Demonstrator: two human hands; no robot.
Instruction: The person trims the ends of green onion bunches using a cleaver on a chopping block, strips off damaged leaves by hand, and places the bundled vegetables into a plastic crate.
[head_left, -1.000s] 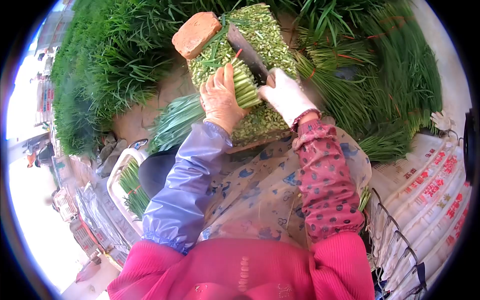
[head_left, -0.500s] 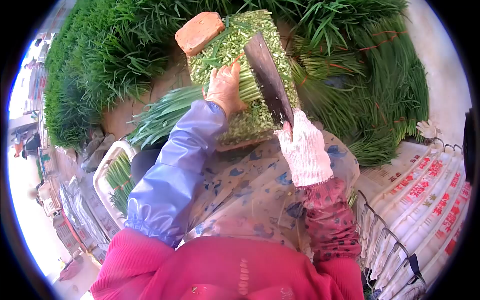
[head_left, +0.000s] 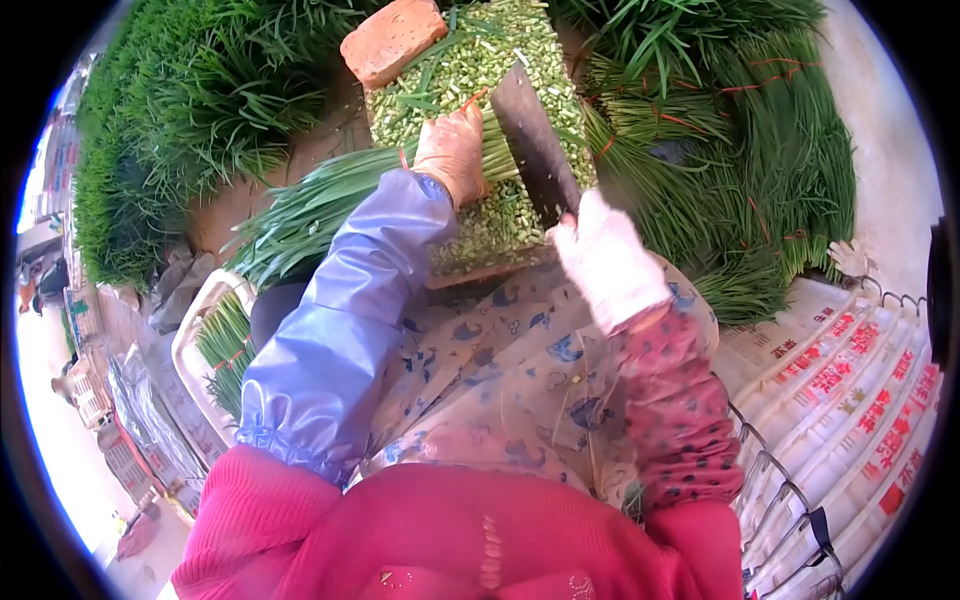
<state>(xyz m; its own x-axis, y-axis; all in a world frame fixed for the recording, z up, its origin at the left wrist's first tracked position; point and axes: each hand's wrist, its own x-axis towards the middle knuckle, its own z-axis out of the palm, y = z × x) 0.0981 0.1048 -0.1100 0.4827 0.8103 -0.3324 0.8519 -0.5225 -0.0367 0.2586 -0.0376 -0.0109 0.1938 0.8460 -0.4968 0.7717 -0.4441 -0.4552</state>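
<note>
Bundle of chives (head_left: 330,200) lies across the board (head_left: 470,278), cut ends toward the blade, leaves trailing off the board's left edge. Left hand (head_left: 450,155) is clenched around the bundle near its stem end, orange band (head_left: 475,98) just beyond the fingers. Right hand (head_left: 607,255), in a pale knit glove, grips the cleaver (head_left: 535,140); handle mostly hidden in the fist. Blade stands right beside the stem ends; contact or a thin gap, can't tell.

Chopped stem pieces (head_left: 510,45) cover the board. Brick (head_left: 393,42) sits at its far left corner. Loose greens (head_left: 200,140) heap at left, banded bundles (head_left: 760,150) at right; white tub (head_left: 185,350) with more stalks by the left elbow, wire rack (head_left: 785,480) and printed sheets (head_left: 850,380) by the right.

Risks, as judged: left fingers are near the edge, so a stroke landing too far left could nick them. Loose pieces underneath could let the bundle roll, giving uneven ends. A stray cut could sever the band and spill stalks. A hard chop could jolt the brick.
</note>
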